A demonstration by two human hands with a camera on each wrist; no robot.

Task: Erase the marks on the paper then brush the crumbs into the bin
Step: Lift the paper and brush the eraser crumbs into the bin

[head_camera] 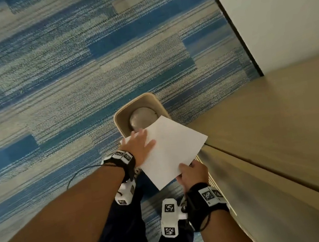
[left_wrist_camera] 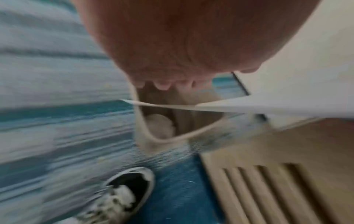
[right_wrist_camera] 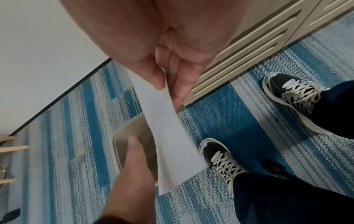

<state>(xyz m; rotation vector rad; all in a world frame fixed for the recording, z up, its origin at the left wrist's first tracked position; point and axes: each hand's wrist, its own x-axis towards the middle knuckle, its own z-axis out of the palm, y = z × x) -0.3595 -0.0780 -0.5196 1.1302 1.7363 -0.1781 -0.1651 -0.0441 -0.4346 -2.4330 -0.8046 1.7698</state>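
I see right hand (head_camera: 193, 173) pinching white paper sheet (head_camera: 171, 150) over beige plastic bin (head_camera: 121, 114) (tilted); left hand (head_camera: 140, 146) flat, fingers spread, on it.

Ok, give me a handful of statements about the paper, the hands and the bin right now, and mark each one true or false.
1. The right hand pinches the paper at its near edge. True.
2. The left hand lies flat on the paper with straight fingers. True.
3. The paper rests flat on the wooden counter. False: it is held in the air over the bin.
4. The bin stands on the counter. False: it stands on the carpet.
5. The left hand holds an eraser. False: it holds nothing.
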